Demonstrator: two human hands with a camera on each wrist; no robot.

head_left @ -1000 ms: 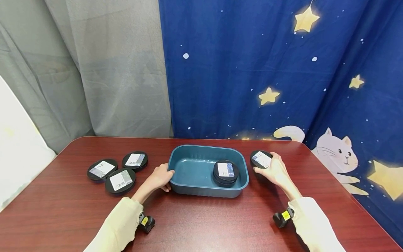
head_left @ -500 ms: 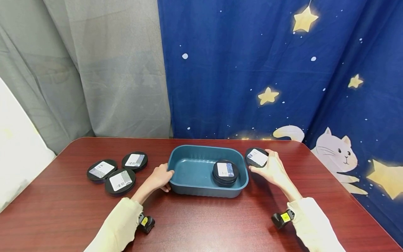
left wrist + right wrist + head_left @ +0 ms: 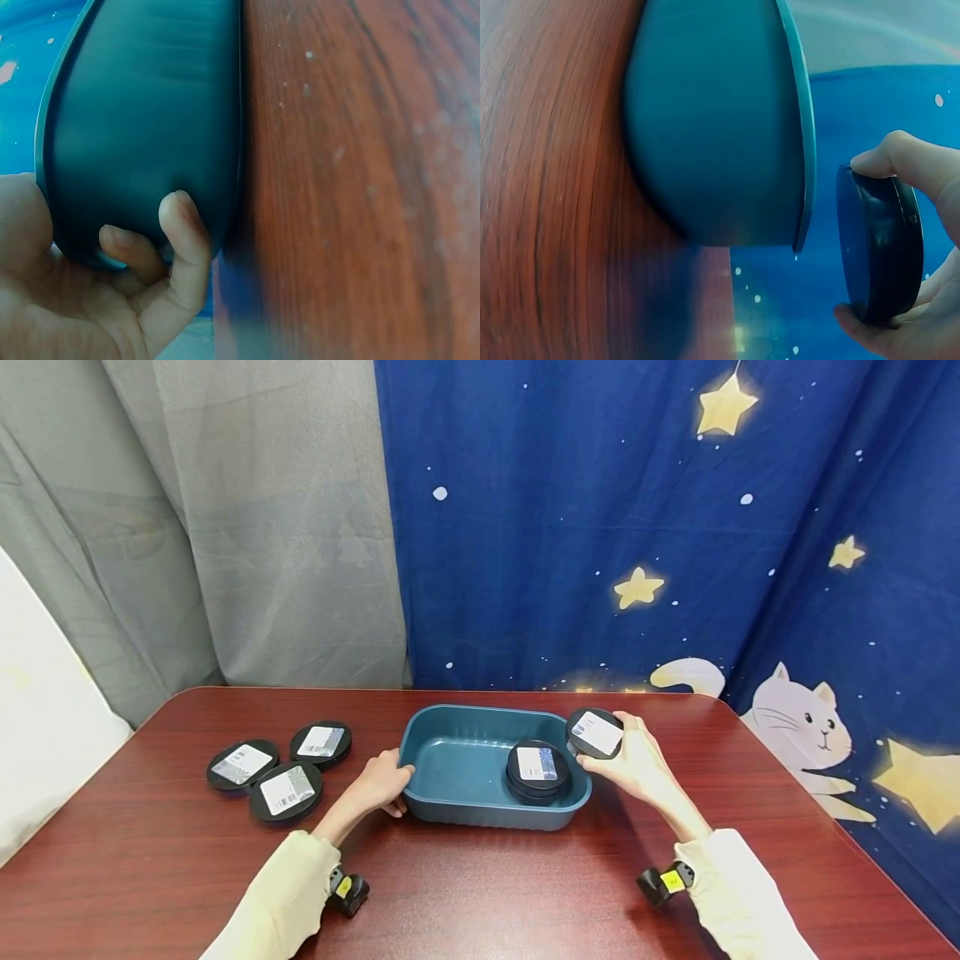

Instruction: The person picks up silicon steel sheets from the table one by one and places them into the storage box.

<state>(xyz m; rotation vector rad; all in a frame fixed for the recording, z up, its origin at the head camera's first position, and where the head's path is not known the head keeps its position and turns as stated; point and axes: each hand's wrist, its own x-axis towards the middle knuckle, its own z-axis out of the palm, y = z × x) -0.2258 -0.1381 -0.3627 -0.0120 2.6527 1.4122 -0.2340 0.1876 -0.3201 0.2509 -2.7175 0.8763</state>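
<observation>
A teal rectangular basin [image 3: 465, 817] stands on the table. At its left end my left hand [image 3: 381, 781] grips the rim, thumb over the edge and fingers against the outer wall [image 3: 142, 135]. My right hand [image 3: 637, 758] pinches a round black tin [image 3: 596, 733] with a white label by its sides, thumb and fingers on opposite edges. In the right wrist view this tin [image 3: 889, 247] is held higher than the basin's rim, apart from it. Inside the basin's right half sits another black labelled tin [image 3: 538, 764], apparently stacked on one below.
Left on the table, three black labelled tins lie close together: a rear tin [image 3: 321, 742], a left tin [image 3: 243, 764] and a front tin [image 3: 287, 792]. The reddish-brown table [image 3: 480, 893] ends at a grey curtain [image 3: 292, 527] and a blue starry curtain [image 3: 525, 527].
My right hand has lifted the tin and carried it leftward, from beside the basin to over its right rim. My left hand and the basin have stayed put.
</observation>
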